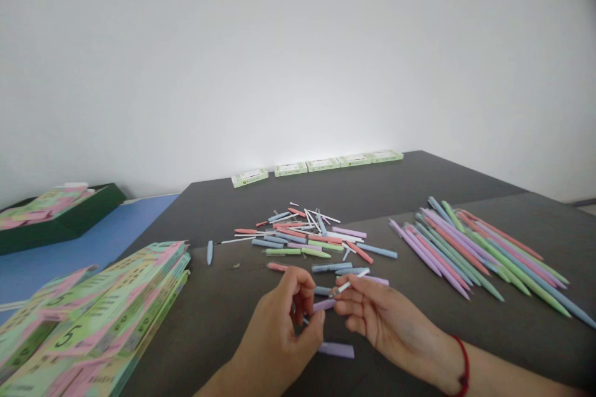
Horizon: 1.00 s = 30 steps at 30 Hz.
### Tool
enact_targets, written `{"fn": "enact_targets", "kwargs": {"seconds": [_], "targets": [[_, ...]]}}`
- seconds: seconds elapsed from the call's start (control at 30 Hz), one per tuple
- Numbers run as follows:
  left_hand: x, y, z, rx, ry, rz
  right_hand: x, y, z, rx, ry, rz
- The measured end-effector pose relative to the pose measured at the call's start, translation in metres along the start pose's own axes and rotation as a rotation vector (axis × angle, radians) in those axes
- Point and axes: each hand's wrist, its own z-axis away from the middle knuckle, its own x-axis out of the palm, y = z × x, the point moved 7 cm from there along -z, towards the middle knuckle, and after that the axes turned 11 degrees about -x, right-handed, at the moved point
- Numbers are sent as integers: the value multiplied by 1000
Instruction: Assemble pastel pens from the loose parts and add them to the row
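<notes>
In front of me my left hand (pixel 284 319) is closed, its fingers curled round one end of a purple pen barrel (pixel 324 305); part of the barrel is hidden. My right hand (pixel 379 310) pinches a white pen refill (pixel 351 282) between thumb and fingers, tilted up to the right. The two hands are close together but apart. Below them lies another purple pen barrel (pixel 338 350). Just beyond is a loose pile of pen parts: blue barrels (pixel 331 267), green barrels (pixel 283 252), red pieces and white refills (pixel 322 221).
Assembled pastel pens (pixel 465 248) lie in a spread bundle at the right. Stacked printed packets (pixel 102 322) fill the near left. A dark green box (pixel 60 220) with more packets stands on a blue surface. Several pale green boxes (pixel 323 164) line the table's far edge.
</notes>
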Motion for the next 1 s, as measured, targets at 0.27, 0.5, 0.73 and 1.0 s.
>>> {"fn": "enact_targets", "kwargs": {"seconds": [0.27, 0.5, 0.73, 1.0], "targets": [[42, 8, 12, 253, -263, -511, 0, -37, -2, -15, -155, 492], [18, -3, 1, 132, -90, -284, 17, -39, 29, 287, -537, 877], [9, -5, 2, 96, -52, -143, 21, -49, 37, 352, -564, 929], [18, 8, 11, 258, -93, -205, 19, -35, 33, 372, -647, 979]]}}
